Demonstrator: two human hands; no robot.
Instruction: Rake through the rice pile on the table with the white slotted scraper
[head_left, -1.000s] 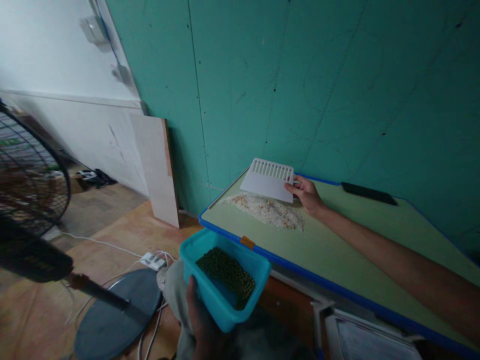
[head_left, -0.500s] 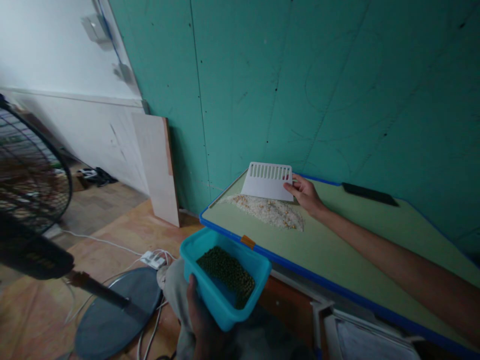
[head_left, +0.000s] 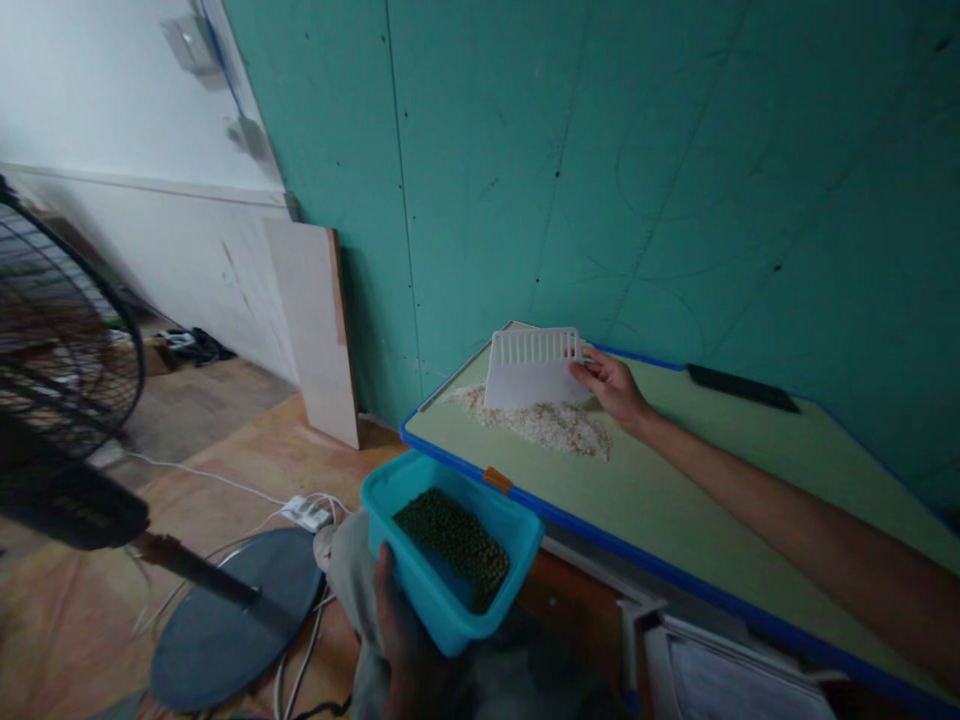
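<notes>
My right hand (head_left: 609, 386) reaches across the green table (head_left: 675, 500) and grips a white slotted scraper (head_left: 532, 367) by its right edge. The scraper stands nearly upright with its lower edge in a pile of pale grains (head_left: 551, 422) near the table's far left corner. My left hand (head_left: 401, 640) holds a turquoise plastic tub (head_left: 450, 545) below the table's blue front edge. The tub holds small dark green beans (head_left: 454, 535).
A black flat object (head_left: 739, 387) lies at the back of the table by the teal wall. A standing fan (head_left: 60, 400) with a round base (head_left: 225, 630), a power strip (head_left: 306, 513) and cables are on the floor at left. A board (head_left: 319, 330) leans on the wall.
The scraper has tipped up from a slant to nearly upright and shifted forward into the back of the grain pile. The tub stays in my left hand.
</notes>
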